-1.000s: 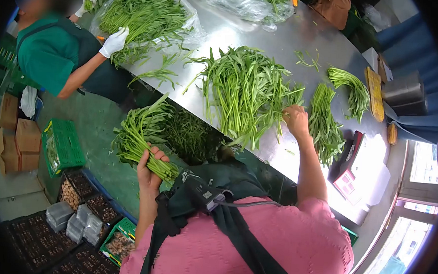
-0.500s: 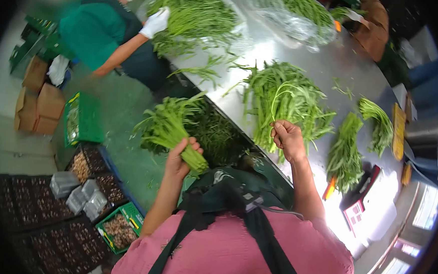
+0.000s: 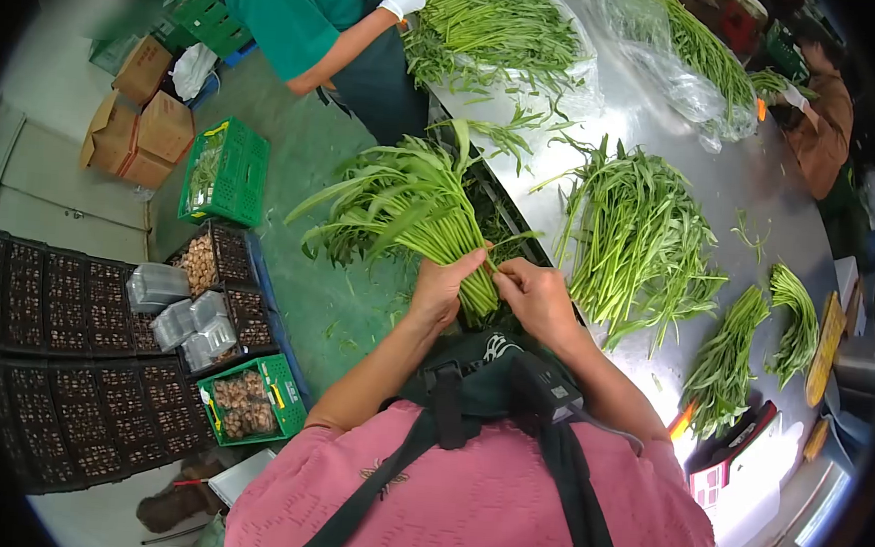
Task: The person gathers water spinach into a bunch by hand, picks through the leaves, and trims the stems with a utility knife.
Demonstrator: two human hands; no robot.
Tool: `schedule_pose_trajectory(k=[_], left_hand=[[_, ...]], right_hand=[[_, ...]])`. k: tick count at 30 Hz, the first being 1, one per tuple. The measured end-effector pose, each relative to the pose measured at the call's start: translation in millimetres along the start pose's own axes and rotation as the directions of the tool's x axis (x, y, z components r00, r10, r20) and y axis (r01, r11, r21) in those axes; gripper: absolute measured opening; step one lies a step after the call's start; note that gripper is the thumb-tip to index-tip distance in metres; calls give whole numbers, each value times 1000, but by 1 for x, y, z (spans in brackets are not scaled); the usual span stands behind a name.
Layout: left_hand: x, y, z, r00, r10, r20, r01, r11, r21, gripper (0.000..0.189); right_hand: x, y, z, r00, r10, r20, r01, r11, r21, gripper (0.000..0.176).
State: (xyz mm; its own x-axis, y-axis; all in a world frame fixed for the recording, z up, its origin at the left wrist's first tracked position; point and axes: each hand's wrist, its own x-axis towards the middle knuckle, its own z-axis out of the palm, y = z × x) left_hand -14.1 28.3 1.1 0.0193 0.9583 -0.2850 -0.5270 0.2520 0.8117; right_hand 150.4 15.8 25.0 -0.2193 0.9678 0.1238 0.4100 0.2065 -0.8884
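Observation:
A thick bunch of water spinach, long green stems with narrow leaves, is in my left hand, fingers wrapped round the stem ends. The leaves fan out to the upper left, beyond the table edge. Right beside it, my right hand is closed in a pinch against the stems, with a water spinach stem poking out by its fingers. What lies between the fingertips is partly hidden. On the metal table, a loose pile of water spinach lies just beyond my right hand.
Two smaller bundles lie on the metal table at right, near an orange-handled tool. Across it a co-worker in a green shirt handles greens; another person stands far right. Crates stand on the floor left.
My right hand has moved left from above the pile to the bunch, meeting my left hand. The bunch has come up and right and looks fuller. The view has shifted.

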Motion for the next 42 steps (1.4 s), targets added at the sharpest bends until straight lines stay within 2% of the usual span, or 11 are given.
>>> schedule_pose_trajectory(k=[5, 8, 11, 15, 19, 21, 22, 23, 25, 32, 42], left_hand=[[0, -5, -12, 1000, -28, 10, 27, 1000, 6, 24], [-4, -4, -10, 997, -70, 17, 69, 996, 47, 23], [-3, -10, -9, 984, -166, 65, 162, 985, 53, 22], [-1, -10, -5, 983, -180, 40, 181, 983, -25, 21], [9, -16, -21, 978, -205, -33, 203, 977, -64, 20], [9, -15, -26, 985, -165, -48, 163, 985, -59, 22], [7, -14, -27, 987, -150, -58, 149, 988, -30, 25], [7, -13, -27, 988, -137, -65, 137, 991, -1, 28], [5, -14, -26, 993, -102, -52, 102, 995, 2, 30], [-1, -8, -6, 996, -93, -11, 93, 991, 93, 36], [-8, -7, -13, 989, -144, 23, 144, 990, 4, 39]], right_hand=[[-1, 7, 3, 994, 35, 104, -37, 999, 17, 20], [8, 15, 3, 954, 297, 48, -301, 934, 194, 24], [8, 27, 9, 956, 294, -6, -260, 854, 451, 19], [1, 15, 3, 995, 97, 7, -95, 956, 279, 11], [-15, 10, -3, 969, 136, 206, -198, 927, 318, 9], [-16, 21, -7, 915, 307, 263, -366, 904, 220, 11], [-13, 18, -13, 938, 288, 195, -296, 955, 12, 15], [-10, 24, -13, 939, 279, 203, -287, 958, 10, 15], [-7, 32, -14, 999, -38, 20, 43, 843, -536, 21], [47, -12, 2, 974, -213, -80, 189, 952, -242, 23], [61, -4, 15, 929, -367, 52, 361, 863, -353, 9]])
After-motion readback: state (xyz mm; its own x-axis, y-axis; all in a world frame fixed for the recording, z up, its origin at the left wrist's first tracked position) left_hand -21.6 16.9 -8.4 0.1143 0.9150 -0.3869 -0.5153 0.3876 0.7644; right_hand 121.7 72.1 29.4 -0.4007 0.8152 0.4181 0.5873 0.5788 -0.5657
